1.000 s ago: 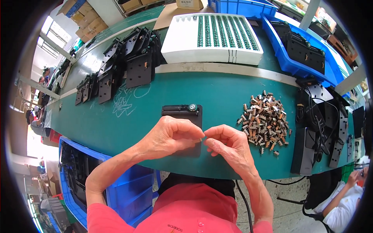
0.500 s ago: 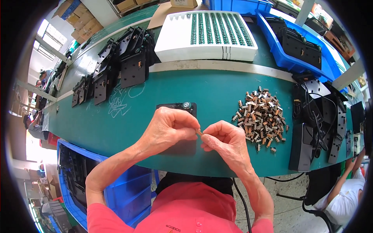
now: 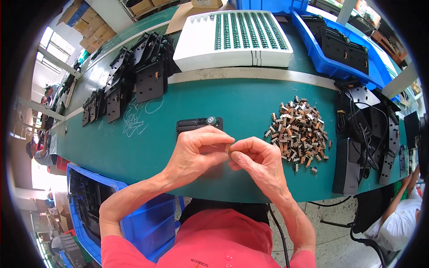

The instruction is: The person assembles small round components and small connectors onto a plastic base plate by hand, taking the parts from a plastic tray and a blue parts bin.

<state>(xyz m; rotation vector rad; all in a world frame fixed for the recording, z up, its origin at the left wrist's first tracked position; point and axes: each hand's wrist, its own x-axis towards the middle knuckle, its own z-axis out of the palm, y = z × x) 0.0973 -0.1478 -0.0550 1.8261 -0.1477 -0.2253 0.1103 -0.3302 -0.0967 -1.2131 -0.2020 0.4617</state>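
Observation:
My left hand (image 3: 190, 152) and my right hand (image 3: 261, 163) meet in front of me over the near part of the green table. Thumbs and fingertips of both pinch one small slide switch (image 3: 227, 148), brownish and mostly covered by the fingers. Just beyond my left hand lies a black plastic housing (image 3: 192, 124) with a round green-rimmed piece (image 3: 211, 120) at its upper right corner; my hand hides its lower part. To the right of my right hand is a heap of loose slide switches (image 3: 299, 131), brown, black and metal.
A white foam tray (image 3: 194, 42) holds rows of round green pieces at the back. Black housings (image 3: 149, 82) lean in stacks at left. Blue bins stand at back right (image 3: 321, 64) and lower left (image 3: 147, 223). Cables and a black device (image 3: 346, 165) lie at right, near another person's arm (image 3: 397, 201).
The slide switch has turned more upright between my fingertips, and my hands have shifted slightly. The whole view has moved a little.

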